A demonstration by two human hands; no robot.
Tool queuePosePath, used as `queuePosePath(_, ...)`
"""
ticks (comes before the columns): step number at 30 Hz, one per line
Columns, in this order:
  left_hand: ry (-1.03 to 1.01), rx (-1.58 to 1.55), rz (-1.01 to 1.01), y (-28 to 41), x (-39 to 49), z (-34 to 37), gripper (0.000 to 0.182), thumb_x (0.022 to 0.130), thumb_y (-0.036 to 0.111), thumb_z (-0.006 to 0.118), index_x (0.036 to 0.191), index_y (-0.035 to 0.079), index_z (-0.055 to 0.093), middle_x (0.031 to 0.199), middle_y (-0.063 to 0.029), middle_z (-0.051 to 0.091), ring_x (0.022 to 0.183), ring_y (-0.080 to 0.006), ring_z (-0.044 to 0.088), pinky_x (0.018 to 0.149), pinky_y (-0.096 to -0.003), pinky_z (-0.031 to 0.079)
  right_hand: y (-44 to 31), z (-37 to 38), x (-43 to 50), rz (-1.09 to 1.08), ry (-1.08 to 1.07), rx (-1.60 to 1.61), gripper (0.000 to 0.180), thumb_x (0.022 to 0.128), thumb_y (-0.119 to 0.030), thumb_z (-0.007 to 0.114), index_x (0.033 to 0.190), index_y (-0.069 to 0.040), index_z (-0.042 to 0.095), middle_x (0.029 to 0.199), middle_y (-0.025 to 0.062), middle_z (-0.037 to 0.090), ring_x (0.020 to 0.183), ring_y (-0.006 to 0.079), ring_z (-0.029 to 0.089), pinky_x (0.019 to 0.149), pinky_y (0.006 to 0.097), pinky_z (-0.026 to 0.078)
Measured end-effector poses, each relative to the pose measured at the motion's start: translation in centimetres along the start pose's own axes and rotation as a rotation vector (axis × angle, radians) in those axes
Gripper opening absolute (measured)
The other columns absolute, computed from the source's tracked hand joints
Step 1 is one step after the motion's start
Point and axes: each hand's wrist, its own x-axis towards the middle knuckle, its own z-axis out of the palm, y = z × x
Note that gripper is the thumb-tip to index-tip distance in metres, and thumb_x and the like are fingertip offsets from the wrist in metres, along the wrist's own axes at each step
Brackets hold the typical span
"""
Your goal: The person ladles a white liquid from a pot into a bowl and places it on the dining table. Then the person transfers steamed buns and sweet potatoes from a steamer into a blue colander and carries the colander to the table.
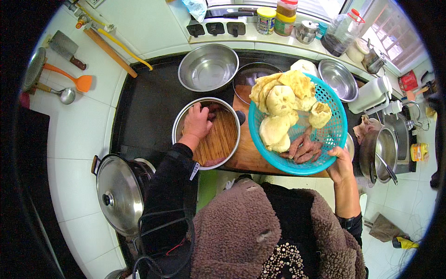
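Observation:
My left hand (197, 122) reaches into a round metal pot (175, 139) lined with a slatted bamboo mat (217, 139). Its fingers curl around a reddish sweet potato (211, 115), which they partly hide. Another sweet potato (214, 161) lies at the pot's near wall. My right hand (339, 164) grips the near right rim of a teal plastic colander (336, 130), thumb over the edge. Pale round flatbreads or buns (280, 101) are piled in its far and left part. Several slim sweet potatoes (303, 150) rest at its near side.
Beneath the colander is a wooden board (240, 153). Behind the pot stand a steel basin (209, 68) and a round lid (256, 71). A lidded wok (120, 195) is at left. On the right are another steel bowl (338, 80), a white jug (371, 94) and a pan (383, 153).

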Motion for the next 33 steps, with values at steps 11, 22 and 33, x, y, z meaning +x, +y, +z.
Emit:
queuePosePath(11, -0.175, -0.217, -0.068, -0.4, 0.4, 0.0, 0.062, 0.064, 0.016, 0.08, 0.115, 0.009, 0.047, 0.108, -0.0182, 0.049, 0.1, -0.0387, 0.056, 0.085, -0.0456, 0.05, 0.1, 0.1, 0.0, -0.031, -0.051, 0.013, 0.057, 0.069, -0.003, 0.056, 0.125, 0.002, 0.05, 0.114, 0.013, 0.062, 0.095, 0.0275, 0.064, 0.083, 0.0403, 0.055)
queuePosePath(22, -0.394, -0.256, 0.026, -1.3, -0.6, 0.5, 0.054, 0.07, 0.012, 0.072, 0.12, 0.019, 0.053, 0.114, -0.0188, 0.046, 0.098, -0.0427, 0.059, 0.082, -0.0482, 0.051, 0.4, 0.2, 0.0, 0.012, 0.017, 0.007, 0.056, 0.068, -0.003, 0.057, 0.124, 0.001, 0.051, 0.111, 0.0121, 0.063, 0.092, 0.0256, 0.064, 0.083, 0.0389, 0.055)
queuePosePath(33, -0.479, -1.488, -0.236, 4.4, 1.2, -11.2, 0.048, 0.077, -0.003, 0.058, 0.122, 0.01, 0.049, 0.103, -0.0017, 0.055, 0.079, -0.0101, 0.053, 0.062, -0.0263, 0.045, 0.2, 1.1, -0.1, 0.02, 0.017, 0.042, 0.048, 0.067, 0.0, 0.055, 0.115, -0.001, 0.056, 0.097, 0.0113, 0.065, 0.077, 0.0266, 0.065, 0.067, 0.0384, 0.057)
